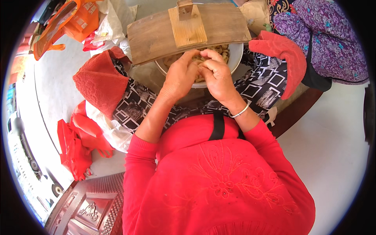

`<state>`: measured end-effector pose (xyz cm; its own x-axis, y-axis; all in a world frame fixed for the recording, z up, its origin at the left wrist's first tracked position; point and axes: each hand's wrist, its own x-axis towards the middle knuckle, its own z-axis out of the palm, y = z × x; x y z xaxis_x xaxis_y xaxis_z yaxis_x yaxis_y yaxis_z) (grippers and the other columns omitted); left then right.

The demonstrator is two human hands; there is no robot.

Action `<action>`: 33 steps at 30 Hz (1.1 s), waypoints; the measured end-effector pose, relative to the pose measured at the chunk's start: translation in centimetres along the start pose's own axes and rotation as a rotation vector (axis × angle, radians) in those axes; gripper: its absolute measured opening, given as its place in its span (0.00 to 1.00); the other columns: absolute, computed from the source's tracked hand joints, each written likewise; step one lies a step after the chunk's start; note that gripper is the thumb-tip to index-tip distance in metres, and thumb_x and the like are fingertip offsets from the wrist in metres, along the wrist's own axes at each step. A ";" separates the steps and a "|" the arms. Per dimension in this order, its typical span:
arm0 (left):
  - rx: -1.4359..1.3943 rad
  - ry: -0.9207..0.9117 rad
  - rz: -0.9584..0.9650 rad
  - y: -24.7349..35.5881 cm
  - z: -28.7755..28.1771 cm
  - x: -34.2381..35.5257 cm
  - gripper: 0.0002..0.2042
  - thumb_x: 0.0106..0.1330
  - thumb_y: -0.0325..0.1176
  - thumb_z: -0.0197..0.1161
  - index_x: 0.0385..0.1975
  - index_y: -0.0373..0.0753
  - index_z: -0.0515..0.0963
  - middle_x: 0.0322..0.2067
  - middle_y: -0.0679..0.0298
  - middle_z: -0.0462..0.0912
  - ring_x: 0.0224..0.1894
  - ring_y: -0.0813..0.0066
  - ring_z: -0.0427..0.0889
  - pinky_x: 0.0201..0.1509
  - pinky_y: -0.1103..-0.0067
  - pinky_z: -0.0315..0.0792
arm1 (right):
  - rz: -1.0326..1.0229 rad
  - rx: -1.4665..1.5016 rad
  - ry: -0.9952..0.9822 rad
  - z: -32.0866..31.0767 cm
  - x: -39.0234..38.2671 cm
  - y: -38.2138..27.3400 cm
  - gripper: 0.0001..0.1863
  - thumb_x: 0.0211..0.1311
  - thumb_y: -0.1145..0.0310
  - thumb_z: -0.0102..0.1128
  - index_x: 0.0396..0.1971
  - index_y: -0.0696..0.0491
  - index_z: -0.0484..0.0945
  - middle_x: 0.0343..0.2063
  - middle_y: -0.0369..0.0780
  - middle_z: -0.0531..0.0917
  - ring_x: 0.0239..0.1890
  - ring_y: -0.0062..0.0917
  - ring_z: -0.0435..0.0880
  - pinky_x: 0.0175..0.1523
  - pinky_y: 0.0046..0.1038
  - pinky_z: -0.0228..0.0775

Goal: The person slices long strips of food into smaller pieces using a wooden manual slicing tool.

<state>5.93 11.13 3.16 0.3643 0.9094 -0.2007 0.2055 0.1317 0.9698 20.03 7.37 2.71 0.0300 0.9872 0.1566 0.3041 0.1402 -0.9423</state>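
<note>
My left hand (182,74) and my right hand (215,76) meet over a white bowl (235,62) of small pale-brown pieces (219,53). Both sets of fingers are curled and pressed together, the right thumb bent inward. What is between them is hidden or too small to name. Just beyond my fingers a wooden board (147,41) lies across the far part of the bowl, with a lighter plank (188,29) and a small upright wooden piece (184,13) on it.
My patterned legs (268,74) flank the bowl, red towels (98,78) on both knees. Orange bags (78,23) lie upper left, red bags (76,145) lower left. Someone's purple floral-clad legs (333,47) are at upper right. A dark carved panel (88,203) is at lower left.
</note>
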 end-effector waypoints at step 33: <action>0.065 -0.314 0.016 2.7 -4.0 0.4 0.13 0.70 0.39 0.56 0.29 0.36 0.79 0.18 0.75 0.65 0.24 0.87 0.61 0.26 0.85 0.57 | 0.166 0.054 -0.546 -5.4 6.1 -3.3 0.10 0.62 0.71 0.60 0.40 0.59 0.78 0.32 0.35 0.81 0.31 0.16 0.77 0.37 0.20 0.72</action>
<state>2.96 13.46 6.23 0.6286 0.7435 -0.2282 0.2514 0.0835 0.9643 24.38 12.51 8.41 -0.4273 0.8904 -0.1572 0.2874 -0.0311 -0.9573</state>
